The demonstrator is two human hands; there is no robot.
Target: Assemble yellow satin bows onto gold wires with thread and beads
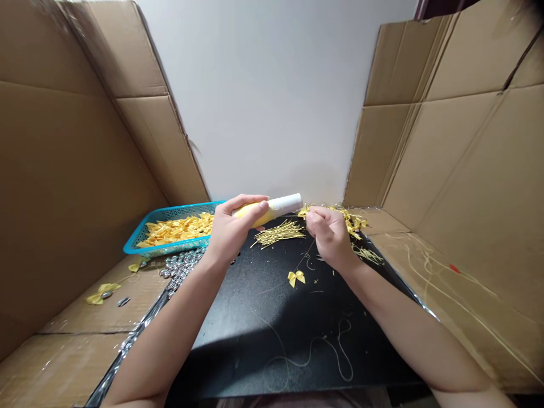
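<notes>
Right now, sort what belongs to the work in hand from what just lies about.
Probably in the work:
- yellow-and-white tube in left hand
- yellow bow below right hand
- blue basket of yellow bows
- gold twist ties
- silver beads

Apparently lying about:
- loose curled thread
- red scrap

Black table (238, 328), bearing gold twist ties (278, 233), a yellow bow (296, 278), silver beads (185, 269) and loose thread (312, 345).

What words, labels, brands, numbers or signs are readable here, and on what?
None that I can read.
Tube in the left hand: no lettering visible.
Cardboard and basket: none visible.
Red mark at right: too small and blurred to tell.
</notes>
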